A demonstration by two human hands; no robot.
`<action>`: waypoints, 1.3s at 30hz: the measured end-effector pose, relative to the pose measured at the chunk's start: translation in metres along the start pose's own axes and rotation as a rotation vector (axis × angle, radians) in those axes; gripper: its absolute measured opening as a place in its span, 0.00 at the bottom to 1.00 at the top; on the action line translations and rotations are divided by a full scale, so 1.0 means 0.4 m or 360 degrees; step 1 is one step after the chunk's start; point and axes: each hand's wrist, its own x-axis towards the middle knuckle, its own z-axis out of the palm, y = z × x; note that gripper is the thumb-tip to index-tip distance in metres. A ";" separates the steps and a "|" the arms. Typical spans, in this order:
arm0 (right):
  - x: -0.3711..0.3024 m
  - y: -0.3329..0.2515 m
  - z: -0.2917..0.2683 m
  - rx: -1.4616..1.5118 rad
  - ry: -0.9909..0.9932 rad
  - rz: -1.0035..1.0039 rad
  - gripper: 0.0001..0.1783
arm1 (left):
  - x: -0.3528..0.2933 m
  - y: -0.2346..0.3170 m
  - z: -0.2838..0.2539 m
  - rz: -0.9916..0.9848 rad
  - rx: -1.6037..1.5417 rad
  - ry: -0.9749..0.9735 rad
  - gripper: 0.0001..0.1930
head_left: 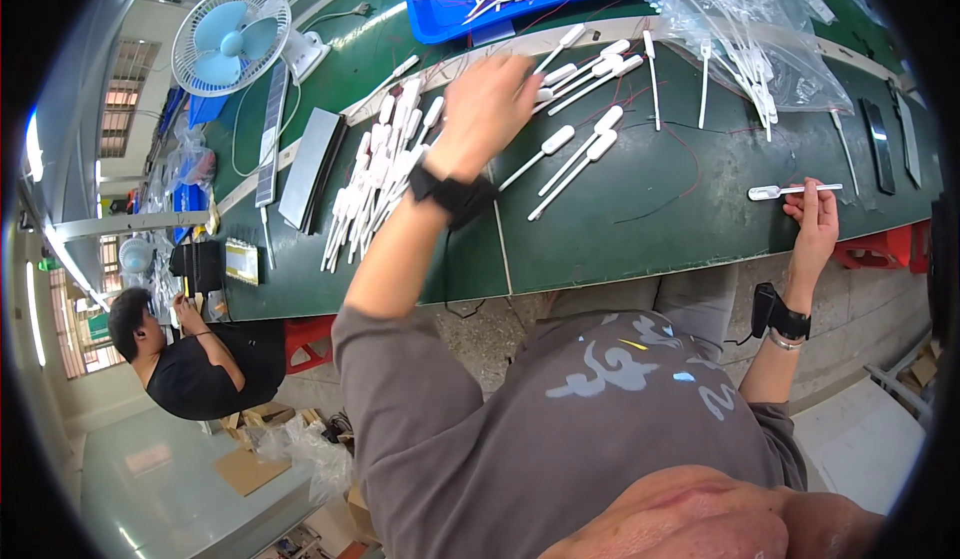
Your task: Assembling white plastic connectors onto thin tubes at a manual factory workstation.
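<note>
My left hand [490, 104] is stretched out over the green table [600, 229], blurred, fingers apart above a loose row of white paddle-ended sticks [570, 154]. I see nothing held in it. It wears a black wrist strap [452, 194]. My right hand [815, 221], also with a black wrist device, rests at the table's near edge on the right. Its fingertips pinch the thin end of a single white paddle-ended stick [795, 191] lying flat on the table.
A heap of the same white sticks [375, 179] lies to the left. Behind are a blue tray [430, 9] of parts, a clear plastic bag [740, 29] of sticks, a desk fan [230, 37], a grey panel [310, 164] and black strips [880, 144]. A co-worker [190, 359] sits lower left.
</note>
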 end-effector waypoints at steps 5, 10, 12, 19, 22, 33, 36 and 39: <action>-0.008 0.009 0.000 0.0009 -0.0016 -0.0002 0.13 | 0.175 0.007 0.183 0.0021 -0.0060 0.0166 0.08; -0.010 0.011 -0.010 -0.0025 0.0000 0.0010 0.13 | 0.183 0.037 0.200 0.0117 -0.0006 -0.0093 0.13; -0.002 0.014 -0.019 -0.0030 0.0005 0.0009 0.14 | 0.142 0.062 0.169 0.0131 0.0022 -0.0265 0.14; 0.013 0.011 -0.012 0.0008 -0.0057 -0.0022 0.14 | 0.062 0.109 0.105 -0.0046 -0.0197 -0.0095 0.16; 0.033 0.045 -0.014 -0.0070 -0.0091 0.0074 0.15 | 0.045 0.150 0.163 0.0313 -0.0158 0.0128 0.24; 0.021 0.051 -0.067 0.0533 -0.0359 0.0366 0.17 | -0.115 0.035 0.099 0.0392 -0.0079 0.0025 0.19; 0.002 0.021 -0.031 0.0555 -0.0439 0.0401 0.17 | -0.149 -0.011 0.039 0.0463 -0.0050 -0.0109 0.18; -0.004 -0.003 0.008 0.0559 -0.0517 0.0418 0.16 | -0.151 -0.004 -0.001 0.0463 0.0141 0.0030 0.17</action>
